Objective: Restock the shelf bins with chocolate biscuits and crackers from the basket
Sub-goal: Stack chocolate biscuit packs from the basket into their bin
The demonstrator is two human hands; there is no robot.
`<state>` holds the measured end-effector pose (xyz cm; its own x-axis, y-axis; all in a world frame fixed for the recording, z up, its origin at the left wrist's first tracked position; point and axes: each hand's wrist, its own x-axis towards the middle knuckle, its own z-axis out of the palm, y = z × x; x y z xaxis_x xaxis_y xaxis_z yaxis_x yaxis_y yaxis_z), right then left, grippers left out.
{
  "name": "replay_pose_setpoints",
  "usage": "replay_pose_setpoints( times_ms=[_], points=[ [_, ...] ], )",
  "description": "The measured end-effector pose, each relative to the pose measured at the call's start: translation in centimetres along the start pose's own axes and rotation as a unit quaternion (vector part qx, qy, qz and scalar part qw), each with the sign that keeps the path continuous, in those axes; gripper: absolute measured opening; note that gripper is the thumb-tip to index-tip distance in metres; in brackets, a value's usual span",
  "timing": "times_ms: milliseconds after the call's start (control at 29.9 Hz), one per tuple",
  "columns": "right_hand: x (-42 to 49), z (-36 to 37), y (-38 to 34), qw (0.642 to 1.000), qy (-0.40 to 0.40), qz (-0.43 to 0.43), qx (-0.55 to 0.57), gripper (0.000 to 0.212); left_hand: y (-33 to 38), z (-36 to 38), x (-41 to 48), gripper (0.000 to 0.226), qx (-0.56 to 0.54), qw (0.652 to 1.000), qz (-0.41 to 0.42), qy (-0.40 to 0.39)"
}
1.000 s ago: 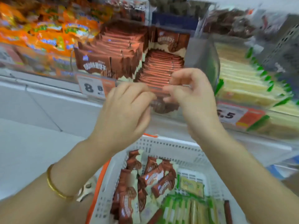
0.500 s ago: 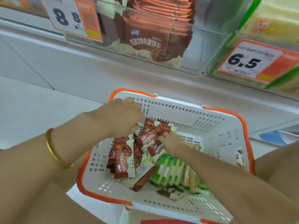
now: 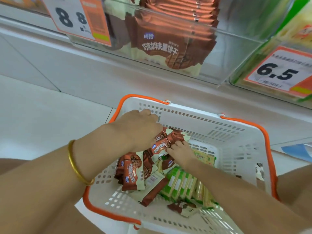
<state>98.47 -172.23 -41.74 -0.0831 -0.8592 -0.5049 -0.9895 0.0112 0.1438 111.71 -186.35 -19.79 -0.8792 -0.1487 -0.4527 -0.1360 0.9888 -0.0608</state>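
A white basket (image 3: 224, 137) with an orange rim stands below the shelf. It holds brown chocolate biscuit packs (image 3: 132, 171) on the left and green cracker packs (image 3: 180, 184) on the right. Both hands reach into it. My left hand (image 3: 136, 130) and my right hand (image 3: 179, 152) both grip a bunch of chocolate biscuit packs (image 3: 163, 142) near the basket's far side. Above, a clear shelf bin (image 3: 236, 53) is filled with chocolate biscuit packs (image 3: 170, 36). To its right is a bin of crackers (image 3: 302, 27).
Price tags reading 8.8 (image 3: 74, 17) and 6.5 (image 3: 278, 71) hang on the bin fronts. White floor tiles (image 3: 42, 115) lie to the left of the basket. A gold bangle (image 3: 77, 164) circles my left wrist.
Both hands have come down from the chocolate biscuit bin into the basket and closed on a bunch of biscuit packs. The view has tilted down towards the basket.
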Motion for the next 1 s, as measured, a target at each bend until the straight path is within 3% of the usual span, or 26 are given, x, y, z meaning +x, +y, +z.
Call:
replay_pose_setpoints(
  times_ms=[100, 201, 334, 468, 635, 735, 802, 902, 1003],
  points=[
    [-0.5, -1.1, 1.8, 0.996, 0.004, -0.044, 0.074, 0.038, 0.3, -0.3, 0.1, 0.040, -0.004, 1.000, 0.004, -0.012],
    [-1.8, -4.2, 3.7, 0.960, 0.059, -0.022, 0.272, 0.019, 0.2, -0.4, 0.0, 0.037, -0.031, 0.999, -0.008, -0.006],
    [-5.0, -11.1, 4.5, 0.821, 0.132, 0.006, 0.555, 0.021, -0.3, -1.2, -0.6, 0.047, -0.164, 0.983, -0.077, 0.024],
    [-8.6, -17.9, 3.9, 0.720, 0.188, -0.021, 0.667, 0.025, -0.8, -2.8, -1.6, 0.035, -0.397, 0.902, -0.111, 0.127],
    [-11.9, -22.0, 4.1, 0.647, 0.245, 0.009, 0.722, 0.020, -0.8, -6.0, -4.6, 0.006, -0.533, 0.809, -0.100, 0.227],
    [-13.9, -23.8, 4.3, 0.591, 0.287, 0.016, 0.754, 0.034, -1.4, -8.4, -6.4, 0.008, -0.571, 0.755, -0.082, 0.312],
    [-15.0, -25.8, 4.1, 0.565, 0.346, 0.014, 0.749, 0.030, -2.2, -10.3, -6.9, 0.013, -0.578, 0.729, -0.069, 0.361],
    [-15.6, -30.7, 4.1, 0.582, 0.479, 0.047, 0.656, 0.026, -3.4, -13.1, -6.7, 0.026, -0.546, 0.675, -0.085, 0.488],
    [-14.2, -35.6, 5.4, 0.609, 0.591, 0.127, 0.513, 0.024, -3.9, -13.7, -6.1, 0.037, -0.367, 0.686, -0.127, 0.616]
  ],
)
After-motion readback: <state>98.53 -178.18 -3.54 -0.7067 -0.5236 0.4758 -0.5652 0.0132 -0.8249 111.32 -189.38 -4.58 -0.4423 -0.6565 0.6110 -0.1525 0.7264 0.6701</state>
